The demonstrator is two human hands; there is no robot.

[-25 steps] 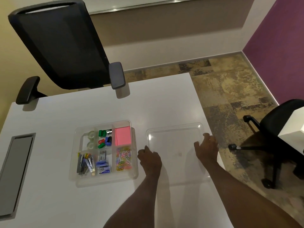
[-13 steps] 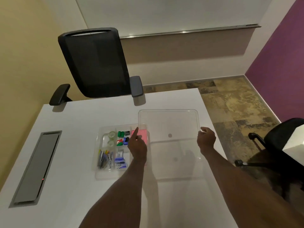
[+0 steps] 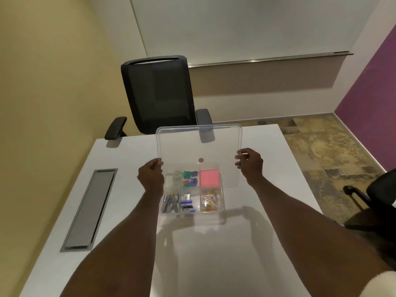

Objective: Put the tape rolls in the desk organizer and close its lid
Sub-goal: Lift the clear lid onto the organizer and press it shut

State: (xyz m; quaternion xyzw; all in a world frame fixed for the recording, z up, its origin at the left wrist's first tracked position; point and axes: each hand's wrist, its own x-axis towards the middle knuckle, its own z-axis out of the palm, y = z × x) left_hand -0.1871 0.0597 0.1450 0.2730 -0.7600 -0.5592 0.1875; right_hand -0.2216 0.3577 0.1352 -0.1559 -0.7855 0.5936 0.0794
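Observation:
The clear plastic lid (image 3: 199, 146) hangs tilted in the air above the desk organizer (image 3: 221, 202), held at both side edges. My left hand (image 3: 150, 176) grips its left edge and my right hand (image 3: 249, 163) grips its right edge. The organizer is a clear tray with compartments on the white desk (image 3: 214, 254). Two clear tape rolls (image 3: 174, 180) lie in its back left compartment, seen through the lid. Other compartments hold coloured clips, a pink note pad (image 3: 210, 177), staples and paper clips.
A black office chair (image 3: 158, 95) stands at the desk's far edge. A grey cable hatch (image 3: 90, 209) is set into the desk at the left. Another black chair (image 3: 375, 202) is on the floor to the right.
Both hands lifted the lid off the desk at the right of the organizer and carried it left and up, so it now hangs over the organizer's back half.

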